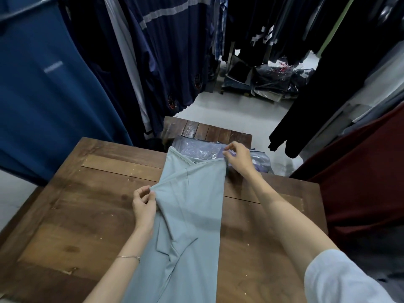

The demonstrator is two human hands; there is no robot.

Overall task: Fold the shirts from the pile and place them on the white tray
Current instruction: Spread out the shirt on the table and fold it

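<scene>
Grey-green shirt between hands | left hand pinches edge | right hand pinches corner

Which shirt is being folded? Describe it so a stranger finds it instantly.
Find the wooden table in the foreground. Down its middle lies the pale grey-green shirt, pinched by the left hand and right hand. Unlike the plastic-wrapped packs beyond, it is unwrapped.

The shirt lies along the middle of the wooden table, from the bottom of the frame to the table's far edge. The left hand pinches its left edge at mid-frame, and the right hand pinches its upper right corner. Behind, plastic-wrapped packages lie on a smaller table. Hanging clothes fill the upper left.
</scene>
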